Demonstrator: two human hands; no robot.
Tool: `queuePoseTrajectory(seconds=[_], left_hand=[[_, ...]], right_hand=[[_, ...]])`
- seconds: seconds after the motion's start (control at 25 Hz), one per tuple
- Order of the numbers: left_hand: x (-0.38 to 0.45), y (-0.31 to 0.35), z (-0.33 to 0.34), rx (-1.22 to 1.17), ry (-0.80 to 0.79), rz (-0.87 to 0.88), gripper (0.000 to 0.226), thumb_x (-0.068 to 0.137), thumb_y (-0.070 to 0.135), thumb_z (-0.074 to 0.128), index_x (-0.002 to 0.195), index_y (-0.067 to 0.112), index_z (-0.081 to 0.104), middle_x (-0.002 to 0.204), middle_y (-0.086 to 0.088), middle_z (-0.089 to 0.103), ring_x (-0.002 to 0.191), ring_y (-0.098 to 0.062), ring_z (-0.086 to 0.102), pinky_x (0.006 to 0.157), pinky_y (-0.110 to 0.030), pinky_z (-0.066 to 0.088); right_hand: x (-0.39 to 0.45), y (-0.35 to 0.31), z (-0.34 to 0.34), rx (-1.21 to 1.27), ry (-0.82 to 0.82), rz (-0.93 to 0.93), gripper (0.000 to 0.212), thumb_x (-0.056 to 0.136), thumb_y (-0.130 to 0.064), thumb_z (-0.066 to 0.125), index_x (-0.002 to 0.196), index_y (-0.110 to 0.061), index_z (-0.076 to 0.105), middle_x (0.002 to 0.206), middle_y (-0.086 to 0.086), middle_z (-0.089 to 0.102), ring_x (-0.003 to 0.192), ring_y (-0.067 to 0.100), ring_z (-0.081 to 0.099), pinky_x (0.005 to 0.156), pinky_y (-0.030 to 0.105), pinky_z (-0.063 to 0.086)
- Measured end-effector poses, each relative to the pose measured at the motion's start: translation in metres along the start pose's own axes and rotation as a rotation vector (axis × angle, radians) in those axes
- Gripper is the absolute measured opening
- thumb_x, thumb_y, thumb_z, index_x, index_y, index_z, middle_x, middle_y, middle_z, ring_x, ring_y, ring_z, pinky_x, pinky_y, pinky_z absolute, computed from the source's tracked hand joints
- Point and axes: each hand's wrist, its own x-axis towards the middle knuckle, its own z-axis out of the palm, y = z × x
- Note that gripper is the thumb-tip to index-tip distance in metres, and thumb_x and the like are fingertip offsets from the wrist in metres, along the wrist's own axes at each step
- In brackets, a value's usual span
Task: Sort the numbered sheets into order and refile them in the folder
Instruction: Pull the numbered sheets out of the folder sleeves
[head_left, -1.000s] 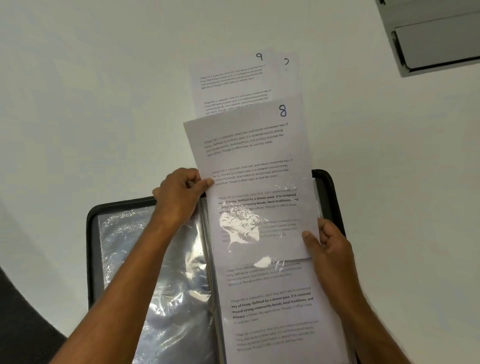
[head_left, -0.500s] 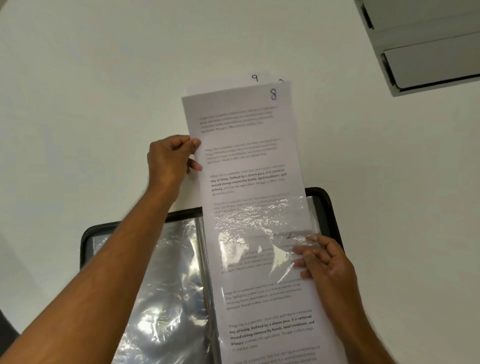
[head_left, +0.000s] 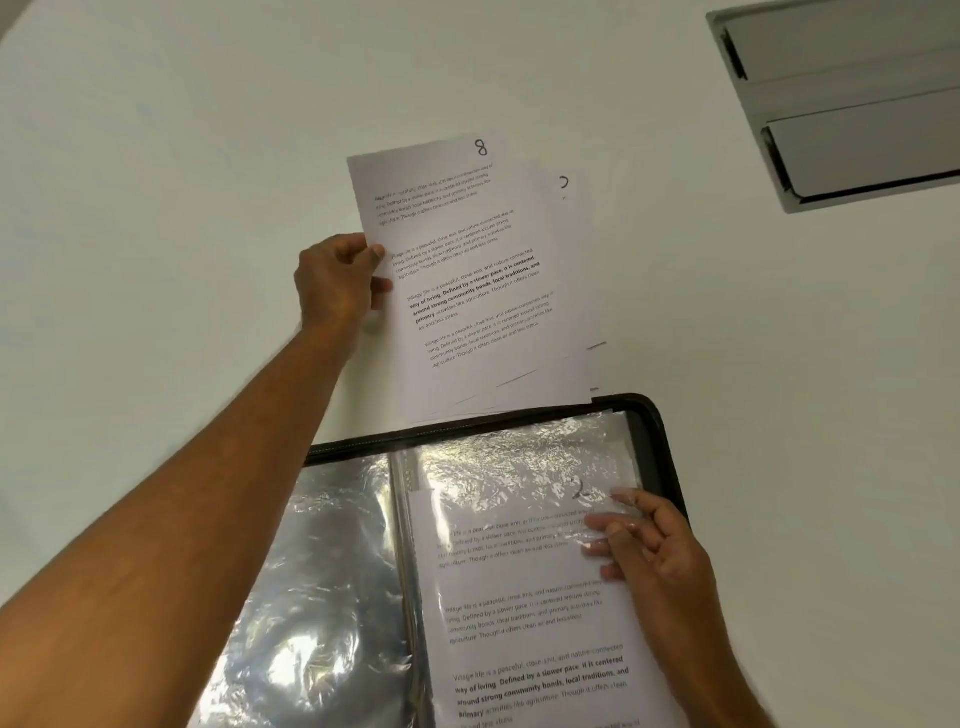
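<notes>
The sheet (head_left: 467, 270) lying on top of the loose pile bears a handwritten "8" near its top right corner, above printed paragraphs that begin "Village life is a peaceful, close-knit and nature-connected way of living", with a bold passage reading "Defined by a slower pace, it is centered around strong community bonds, local traditions, and primary". The sheet in the folder's clear sleeve (head_left: 530, 613) carries the same printed paragraphs, its number lost in glare. A sheet peeking out beneath the pile (head_left: 563, 183) shows only part of a handwritten mark, unreadable.
</notes>
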Motion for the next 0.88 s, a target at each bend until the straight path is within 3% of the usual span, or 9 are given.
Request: queuePoseTrajectory(seconds=[0.12,0.2,0.32,0.48,0.64,0.76,0.88], left_hand=[[-0.016,-0.005,-0.005,-0.061,-0.001,0.058,0.036,0.100,0.014,0.066,0.136,0.013,0.062,0.126,-0.002,0.068,0.075,-0.017,0.073,0.071,-0.032,0.062],[-0.038,-0.014,-0.015,0.002,-0.008,0.136,0.037,0.103,0.019,0.063,0.140,0.018,0.059,0.133,0.005,0.064,0.090,-0.017,0.074,0.082,-0.033,0.062],[-0.090,-0.035,-0.038,0.163,-0.018,0.275,0.032,0.105,0.022,0.060,0.136,0.023,0.063,0.135,0.009,0.064,0.109,-0.009,0.067,0.092,-0.019,0.053],[-0.155,-0.080,-0.069,0.479,-0.041,0.454,0.031,0.101,0.027,0.059,0.132,0.024,0.066,0.136,0.006,0.060,0.128,-0.016,0.050,0.108,-0.039,0.038],[-0.219,-0.113,-0.090,0.562,-0.096,0.340,0.030,0.100,0.027,0.068,0.130,0.030,0.064,0.122,0.016,0.047,0.116,-0.005,0.036,0.093,-0.030,0.025],[-0.246,-0.121,-0.101,0.428,-0.212,0.267,0.024,0.101,0.029,0.066,0.126,0.028,0.068,0.117,0.015,0.061,0.108,-0.005,0.051,0.094,-0.032,0.044],[-0.256,-0.114,-0.119,0.119,-0.258,0.054,0.020,0.103,0.031,0.062,0.118,0.025,0.074,0.109,0.011,0.074,0.100,-0.013,0.067,0.089,-0.028,0.055]], right_hand=[[0.000,-0.001,-0.002,-0.012,0.008,-0.004,0.023,0.100,-0.016,0.063,0.121,-0.026,0.063,0.102,-0.004,0.079,0.086,0.018,0.077,0.073,0.033,0.059],[-0.002,-0.004,-0.003,-0.019,0.001,0.004,0.022,0.100,-0.017,0.062,0.120,-0.025,0.063,0.102,-0.005,0.079,0.086,0.016,0.077,0.074,0.034,0.059],[-0.006,-0.017,-0.004,-0.068,-0.026,0.018,0.015,0.103,-0.018,0.057,0.113,-0.025,0.066,0.100,-0.007,0.079,0.086,0.013,0.076,0.076,0.035,0.057],[-0.014,-0.037,-0.004,-0.188,-0.157,0.035,0.021,0.106,-0.028,0.051,0.107,-0.023,0.071,0.098,-0.008,0.080,0.090,0.015,0.077,0.078,0.036,0.058],[-0.037,-0.051,0.008,-0.219,-0.348,0.046,0.034,0.103,-0.040,0.047,0.107,-0.024,0.077,0.101,-0.007,0.080,0.095,0.015,0.077,0.085,0.038,0.058],[-0.055,-0.067,0.028,-0.273,-0.477,-0.020,0.045,0.096,-0.054,0.040,0.111,-0.034,0.077,0.106,-0.017,0.078,0.103,-0.002,0.071,0.089,0.023,0.047],[-0.070,-0.070,0.060,-0.326,-0.604,-0.141,0.041,0.107,-0.055,0.035,0.111,-0.046,0.075,0.116,-0.025,0.074,0.117,-0.014,0.058,0.092,0.013,0.034]])
